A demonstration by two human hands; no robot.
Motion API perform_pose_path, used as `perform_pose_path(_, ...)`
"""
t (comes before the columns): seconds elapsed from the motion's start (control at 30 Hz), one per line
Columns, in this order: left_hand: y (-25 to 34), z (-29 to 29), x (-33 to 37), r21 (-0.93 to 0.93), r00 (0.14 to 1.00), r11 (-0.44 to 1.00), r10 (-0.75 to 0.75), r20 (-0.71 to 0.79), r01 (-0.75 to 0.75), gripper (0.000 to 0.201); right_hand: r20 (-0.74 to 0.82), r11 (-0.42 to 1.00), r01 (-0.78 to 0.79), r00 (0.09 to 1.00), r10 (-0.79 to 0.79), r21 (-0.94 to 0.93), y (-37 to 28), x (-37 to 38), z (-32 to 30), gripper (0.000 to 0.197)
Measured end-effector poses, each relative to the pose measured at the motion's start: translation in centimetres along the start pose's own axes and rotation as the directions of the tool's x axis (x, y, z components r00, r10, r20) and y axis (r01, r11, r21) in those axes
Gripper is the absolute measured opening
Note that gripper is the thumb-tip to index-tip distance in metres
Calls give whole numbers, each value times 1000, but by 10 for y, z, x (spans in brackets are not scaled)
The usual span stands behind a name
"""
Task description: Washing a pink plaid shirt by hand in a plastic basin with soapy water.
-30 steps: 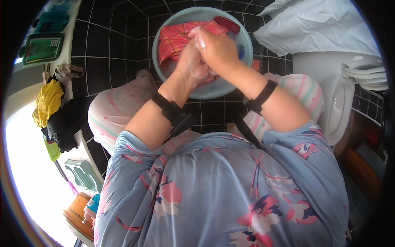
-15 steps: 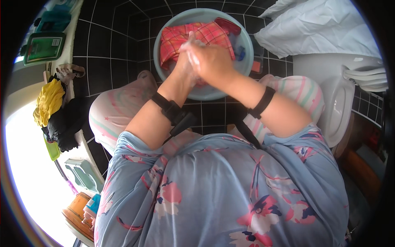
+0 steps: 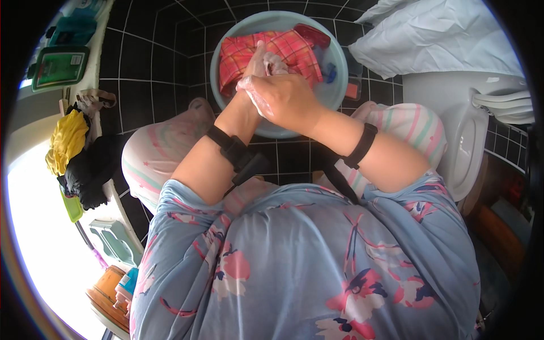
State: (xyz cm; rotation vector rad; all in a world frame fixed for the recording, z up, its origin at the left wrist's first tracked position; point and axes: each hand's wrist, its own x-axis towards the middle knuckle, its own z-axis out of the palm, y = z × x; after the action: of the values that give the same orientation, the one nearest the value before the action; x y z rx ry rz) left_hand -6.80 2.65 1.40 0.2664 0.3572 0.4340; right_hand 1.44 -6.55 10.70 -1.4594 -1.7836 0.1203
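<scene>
Both hands meet over a light blue basin (image 3: 215, 76), just above a red plaid cloth (image 3: 243, 48) lying in it. My left hand (image 3: 253, 67) has its thumb stretched away from me, and its fingers are mostly hidden. My right hand (image 3: 289, 99) is closed across it, near the left wrist. Between them bunches a small pale, wet cloth (image 3: 274, 63), its exact kind unclear. White suds coat the right hand's thumb side. To the right in the basin are a red brush-like item (image 3: 313, 35) and something blue (image 3: 330, 72) in the water.
Dark tiles (image 3: 136, 68) cover the floor. White fabric (image 3: 436, 39) hangs over a white toilet (image 3: 453, 147) on the right. Along the left ledge are a green bottle (image 3: 59, 68), a yellow cloth (image 3: 67, 139) and black fabric (image 3: 90, 170). My knees flank the basin.
My right hand has slid toward me along the left hand, down to near its wrist. More of the pale cloth shows now. The basin and plaid cloth look almost the same.
</scene>
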Motion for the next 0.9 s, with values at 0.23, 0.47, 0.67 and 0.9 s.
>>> perform_pose_path(0.23, 1, 94, -9, 72, 920, 994, -44, -388, 77, 39, -34, 962, -272, 962, 272, 15, 58, 0, -3, 17)
perform_pose_path(0.47, -6, 12, 12, -352, 903, 927, 40, 428, 126, 42, -63, 998, 59, 996, -60, -23, 8, -3, 3, 13)
perform_pose_path(0.67, 0, 109, -13, 66, 890, 990, -81, -449, 123, 52, -42, 978, -209, 977, 209, -1, 50, 2, -8, 19)
perform_pose_path(0.9, 0, 31, -3, 10, 988, 994, 107, -109, -106, 52, -8, 999, -7, 1000, 7, -33, 0, 7, -2, 20)
